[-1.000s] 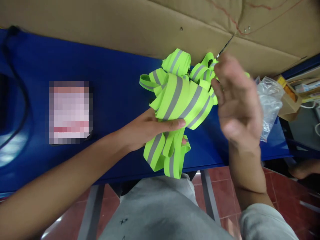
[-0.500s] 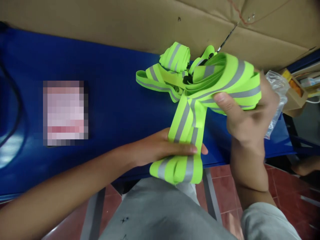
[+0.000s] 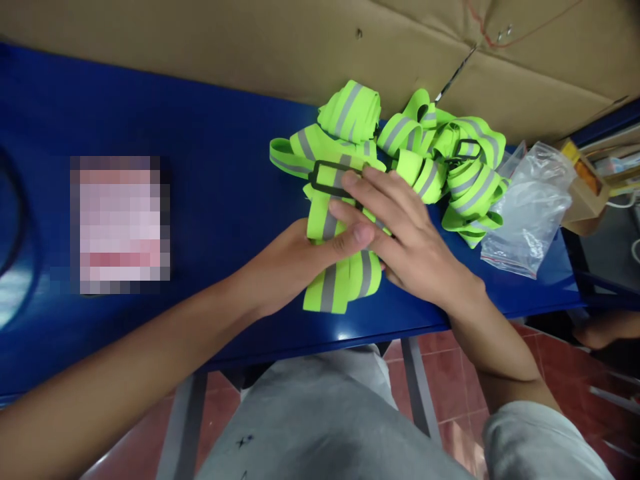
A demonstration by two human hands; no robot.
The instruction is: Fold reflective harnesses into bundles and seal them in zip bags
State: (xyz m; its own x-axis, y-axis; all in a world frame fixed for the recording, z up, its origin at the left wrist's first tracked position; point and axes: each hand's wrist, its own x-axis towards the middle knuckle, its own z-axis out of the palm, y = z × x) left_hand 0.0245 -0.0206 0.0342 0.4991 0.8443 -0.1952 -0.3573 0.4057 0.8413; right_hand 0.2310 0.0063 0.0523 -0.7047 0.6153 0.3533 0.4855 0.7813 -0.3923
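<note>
Neon yellow-green reflective strap [image 3: 327, 283] with a grey stripe lies gathered in folds between my hands, over the blue table. My left hand [image 3: 320, 250] grips the folds from the left, its thumb across the top and its other fingers hidden beneath. From the right, my right hand [image 3: 400, 227] lies over the strap with fingers extended close together, touching it near a black plastic buckle [image 3: 334, 179]. Behind them sits a rolled strap bundle [image 3: 350, 110], and to the right is a loose heap of similar straps [image 3: 470, 180] with another black buckle.
A clear plastic bag [image 3: 530, 207] lies right of the straps, beside an open cardboard box [image 3: 585, 190]. Brown cardboard [image 3: 200, 40] stands along the back of the blue table [image 3: 215, 160]. A pixelated pale item [image 3: 120, 227] is on the left. Someone's arm [image 3: 600, 330] shows at far right.
The large strap bundle has left my right hand, and straps now lie heaped at the right. My right hand has moved left onto the folded strap, which has come up farther onto the table.
</note>
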